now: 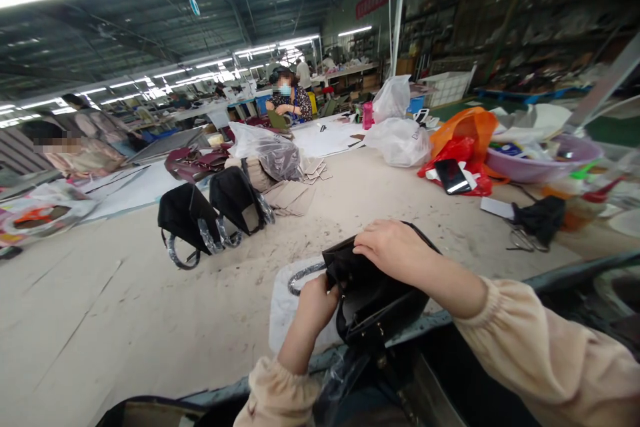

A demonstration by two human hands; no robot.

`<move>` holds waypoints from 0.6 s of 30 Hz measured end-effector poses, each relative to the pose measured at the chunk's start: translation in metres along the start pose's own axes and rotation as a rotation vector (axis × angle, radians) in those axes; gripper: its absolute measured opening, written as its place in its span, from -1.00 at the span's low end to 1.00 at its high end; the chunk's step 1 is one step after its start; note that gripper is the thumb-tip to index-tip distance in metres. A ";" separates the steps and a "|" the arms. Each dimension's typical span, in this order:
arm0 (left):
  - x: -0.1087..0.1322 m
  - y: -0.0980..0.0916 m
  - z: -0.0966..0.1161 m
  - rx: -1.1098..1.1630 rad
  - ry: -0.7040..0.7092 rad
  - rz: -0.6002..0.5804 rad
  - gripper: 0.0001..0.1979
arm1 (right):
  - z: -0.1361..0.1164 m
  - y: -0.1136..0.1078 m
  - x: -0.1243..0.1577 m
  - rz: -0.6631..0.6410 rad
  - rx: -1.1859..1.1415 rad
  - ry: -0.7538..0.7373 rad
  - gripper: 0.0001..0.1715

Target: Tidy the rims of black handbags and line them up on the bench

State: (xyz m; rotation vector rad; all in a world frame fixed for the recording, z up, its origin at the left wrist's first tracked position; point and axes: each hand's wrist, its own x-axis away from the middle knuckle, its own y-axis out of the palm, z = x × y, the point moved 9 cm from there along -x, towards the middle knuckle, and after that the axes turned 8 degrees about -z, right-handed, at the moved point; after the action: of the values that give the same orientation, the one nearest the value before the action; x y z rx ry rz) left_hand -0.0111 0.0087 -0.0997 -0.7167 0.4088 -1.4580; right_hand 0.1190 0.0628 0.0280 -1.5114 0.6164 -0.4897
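A black handbag [395,310] lies tilted at the table's near edge, its mouth facing me and its dark inside showing. My left hand [317,307] is closed on the bag's left side, fingertips partly hidden by the edge. Over the upper rim curl the fingers of my right hand [393,247], closed on it. A plastic-wrapped handle [303,273] sticks out on the bag's far left. Beneath it lies a white sheet [283,310]. Clear plastic wrap [343,377] hangs below the bag.
Two black bags [185,220] with wrapped handles stand left of centre, near stacked beige pieces [290,197]. To the right are a phone [453,177], an orange bag [465,130], a purple basin [545,160] and glasses [527,240]. A masked co-worker [290,100] sits across the table [200,327].
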 end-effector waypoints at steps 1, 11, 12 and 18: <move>0.010 -0.007 0.003 -0.027 0.000 0.005 -0.84 | 0.002 0.001 0.000 -0.005 -0.001 0.013 -0.70; 0.006 -0.082 0.061 0.072 0.366 0.270 -0.39 | 0.014 0.006 -0.002 -0.078 0.003 0.119 -0.68; -0.007 -0.073 0.061 0.113 0.369 0.190 -0.32 | 0.015 0.006 -0.002 -0.082 0.005 0.129 -0.68; -0.034 -0.049 0.051 0.205 0.260 0.139 -0.72 | 0.023 0.008 -0.002 -0.084 0.004 0.166 -0.66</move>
State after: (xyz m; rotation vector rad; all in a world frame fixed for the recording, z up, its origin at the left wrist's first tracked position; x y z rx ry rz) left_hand -0.0178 0.0534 -0.0364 -0.3292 0.4895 -1.4406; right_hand 0.1314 0.0820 0.0193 -1.5067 0.6818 -0.6853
